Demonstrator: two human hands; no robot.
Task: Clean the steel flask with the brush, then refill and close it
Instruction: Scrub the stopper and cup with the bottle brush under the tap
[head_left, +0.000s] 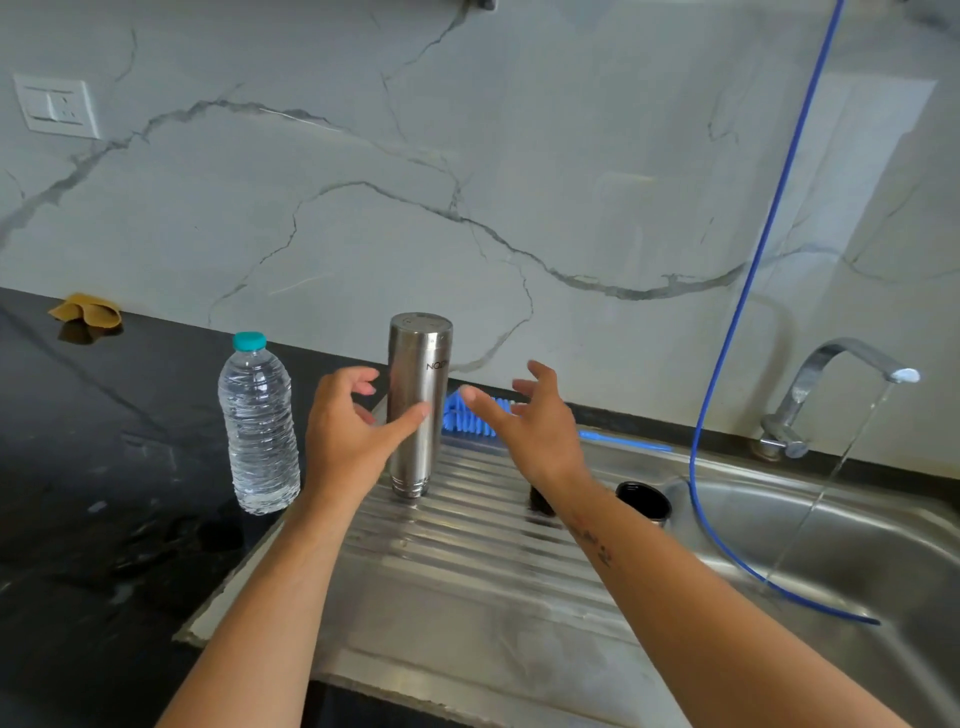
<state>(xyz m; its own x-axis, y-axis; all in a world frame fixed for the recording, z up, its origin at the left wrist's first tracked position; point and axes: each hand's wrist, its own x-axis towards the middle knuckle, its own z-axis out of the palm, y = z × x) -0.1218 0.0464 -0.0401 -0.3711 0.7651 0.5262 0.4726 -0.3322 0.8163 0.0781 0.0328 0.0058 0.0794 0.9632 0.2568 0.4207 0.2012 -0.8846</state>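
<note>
The steel flask (417, 405) stands upside down, mouth on the ribbed drainboard (467, 525). My left hand (348, 431) hovers at its left side with spread fingers, the thumb tip at or touching the flask wall. My right hand (530, 421) is open to the right of the flask, apart from it. A blue bottle brush (470, 415) lies behind the hands along the drainboard's back edge, its handle (623, 440) reaching right. The flask's cap (644, 501) lies open side up near the basin. A dark small part (541, 503) sits partly hidden behind my right wrist.
A plastic water bottle (258, 426) with a teal cap stands on the black counter left of the flask. The tap (841, 384) runs a thin stream into the sink basin (883, 561). A blue hose (737, 312) hangs into the basin. A yellow cloth (87, 310) lies far left.
</note>
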